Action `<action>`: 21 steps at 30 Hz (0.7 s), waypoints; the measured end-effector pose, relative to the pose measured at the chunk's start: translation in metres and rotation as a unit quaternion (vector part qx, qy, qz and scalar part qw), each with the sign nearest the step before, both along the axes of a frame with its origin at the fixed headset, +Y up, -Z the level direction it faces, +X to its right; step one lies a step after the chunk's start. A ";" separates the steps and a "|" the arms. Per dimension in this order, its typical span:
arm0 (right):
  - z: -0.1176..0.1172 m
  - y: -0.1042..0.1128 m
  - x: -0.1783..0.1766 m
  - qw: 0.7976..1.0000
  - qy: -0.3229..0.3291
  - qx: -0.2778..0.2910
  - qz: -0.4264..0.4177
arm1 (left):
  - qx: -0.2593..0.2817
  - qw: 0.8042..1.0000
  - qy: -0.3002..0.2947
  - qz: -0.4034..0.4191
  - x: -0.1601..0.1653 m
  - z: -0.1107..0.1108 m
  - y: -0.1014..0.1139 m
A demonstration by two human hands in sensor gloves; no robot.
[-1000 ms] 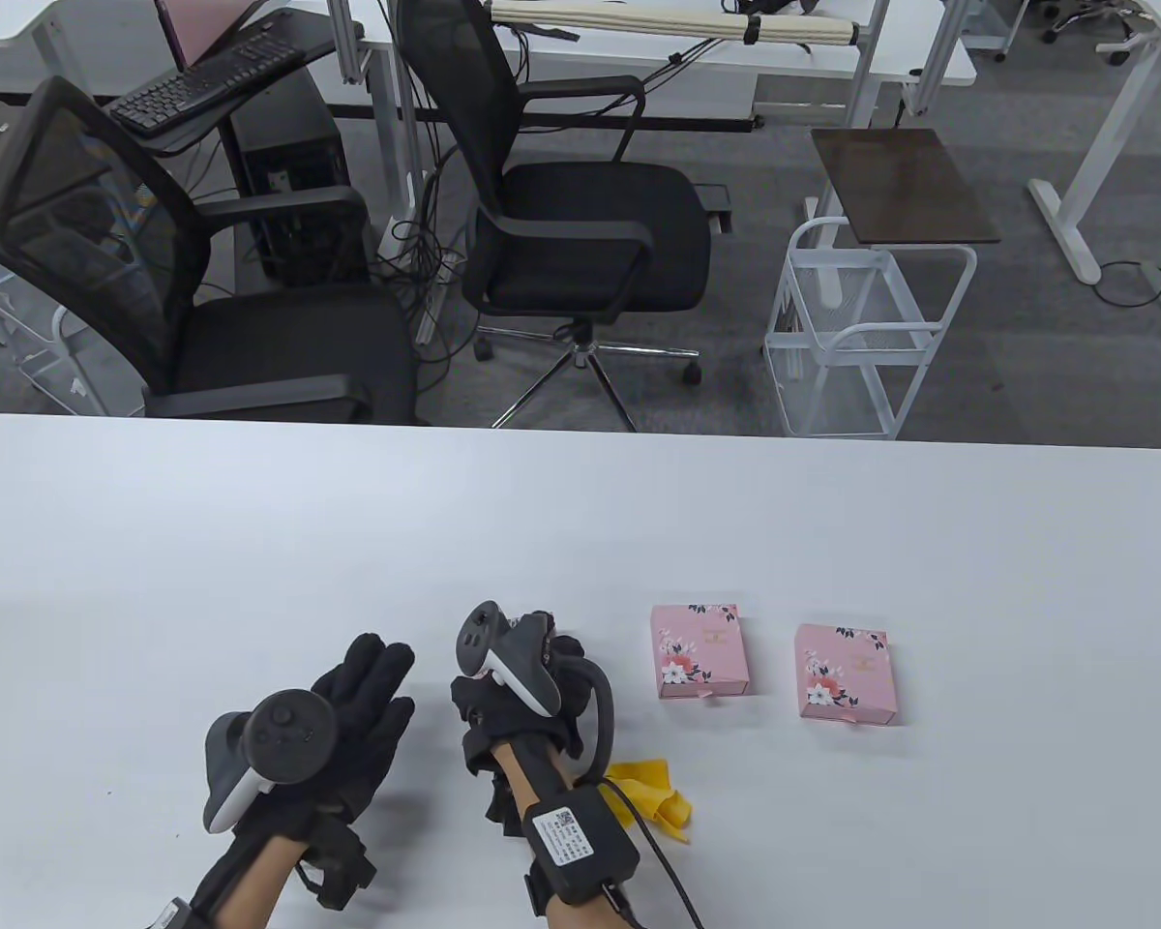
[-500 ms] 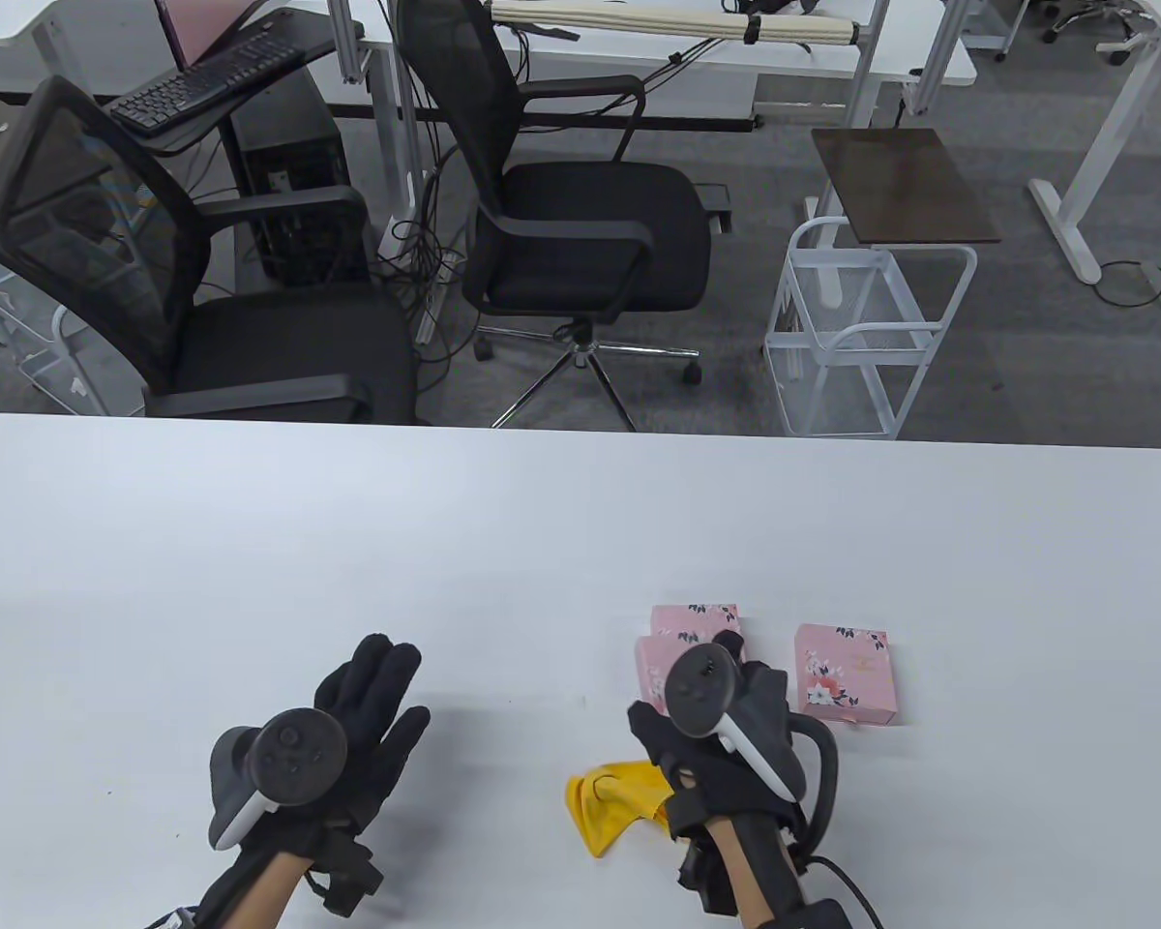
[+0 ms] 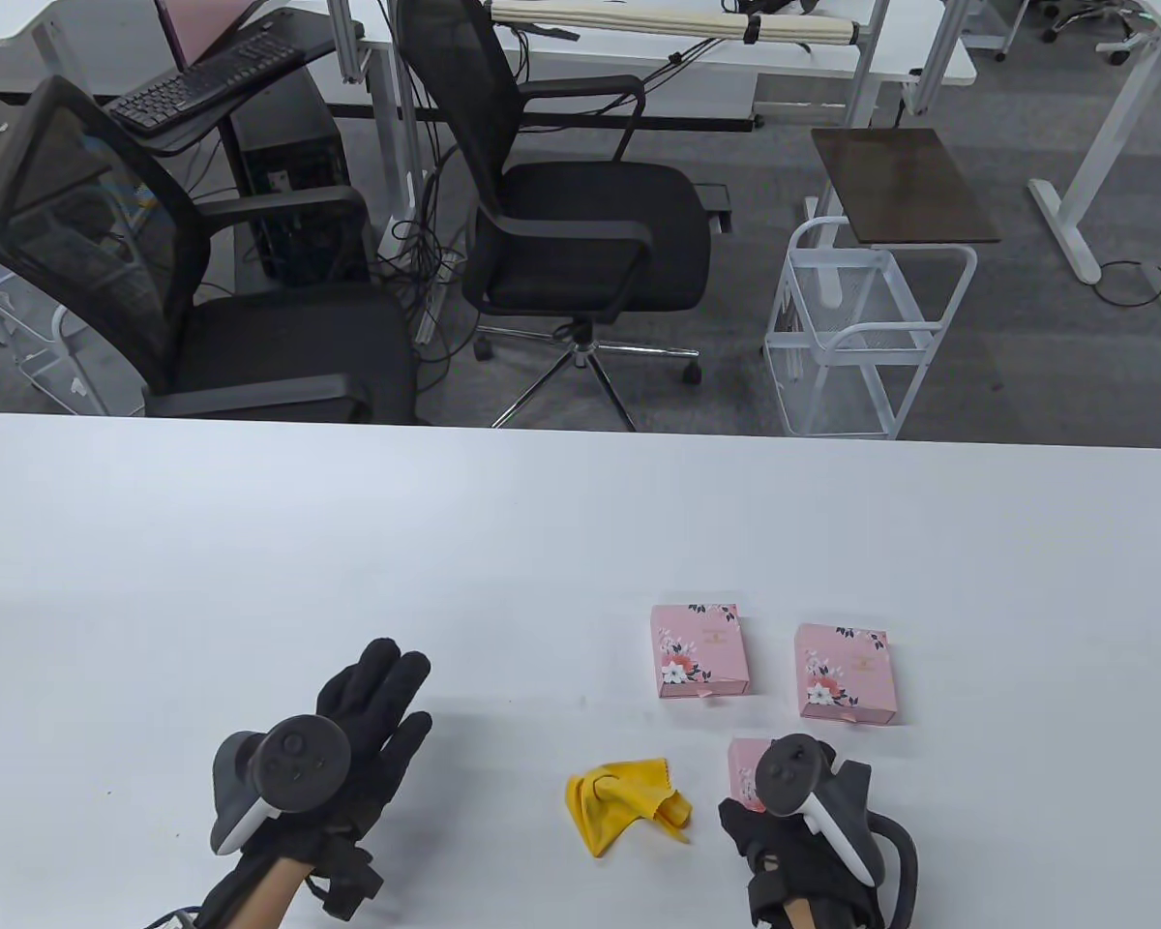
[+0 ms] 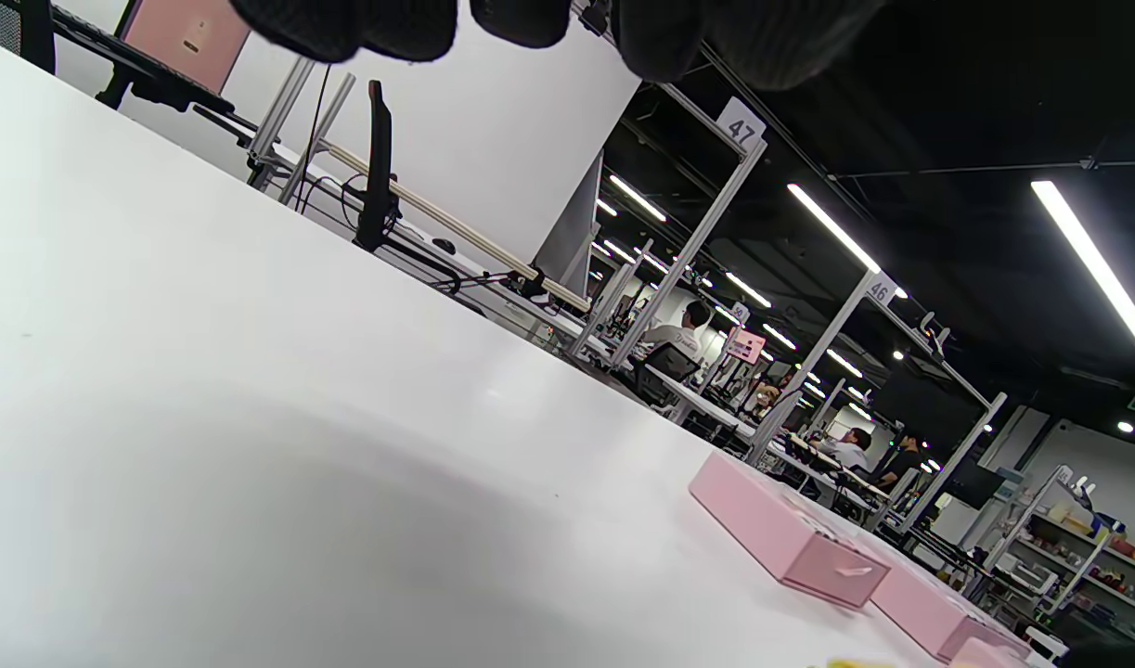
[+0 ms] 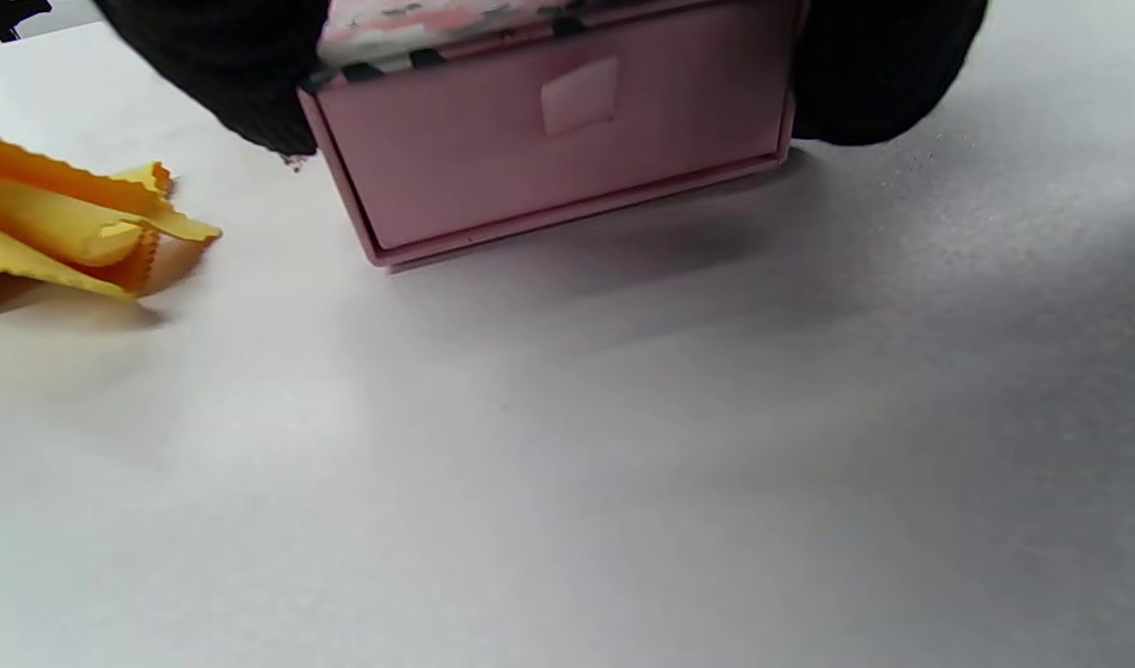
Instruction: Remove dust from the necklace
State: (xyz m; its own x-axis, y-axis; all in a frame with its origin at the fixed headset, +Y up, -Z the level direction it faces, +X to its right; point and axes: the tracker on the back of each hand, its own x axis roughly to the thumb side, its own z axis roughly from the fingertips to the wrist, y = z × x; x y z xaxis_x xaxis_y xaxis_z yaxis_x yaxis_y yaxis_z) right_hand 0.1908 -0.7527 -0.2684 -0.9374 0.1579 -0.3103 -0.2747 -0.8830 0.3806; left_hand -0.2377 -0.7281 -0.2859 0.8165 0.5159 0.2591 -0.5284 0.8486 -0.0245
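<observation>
So a pink box [image 5: 548, 130] is clamped between the right hand's fingers [image 5: 887, 79], its drawer face with the pull tab turned toward the wrist, down at about 5 o'clock on the bench [image 3: 580, 542]. The right hand [image 3: 793, 823] is curled round it. The left hand [image 3: 368, 716] is laid out flat at 7 o'clock, fingers straight and holding nothing. The yellow cloth [image 3: 624, 789] is crumpled between the hands. No necklace can be seen, presumably it's inside a box. The fetching step looks in hand; next the drawer probably needs pulling open.
</observation>
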 end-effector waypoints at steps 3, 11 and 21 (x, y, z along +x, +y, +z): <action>-0.003 0.004 0.001 1.000 -0.007 -0.019 -0.004 | 0.002 1.000 0.000 -0.002 0.001 0.000 0.000; -0.008 0.057 -0.057 0.979 0.075 0.189 0.021 | 0.021 0.999 0.006 -0.030 0.011 0.004 0.005; 0.004 0.042 -0.153 0.904 0.259 0.323 0.106 | 0.104 0.984 0.036 -0.142 0.039 0.020 0.015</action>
State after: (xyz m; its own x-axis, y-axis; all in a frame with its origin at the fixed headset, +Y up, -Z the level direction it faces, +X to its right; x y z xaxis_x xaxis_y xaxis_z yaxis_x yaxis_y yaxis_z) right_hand 0.0373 -0.7108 -0.2648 -0.9610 -0.0519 0.2717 -0.0047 -0.9791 -0.2036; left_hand -0.1988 -0.7136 -0.2659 0.9398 0.2070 0.2719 -0.2640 0.9450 0.1931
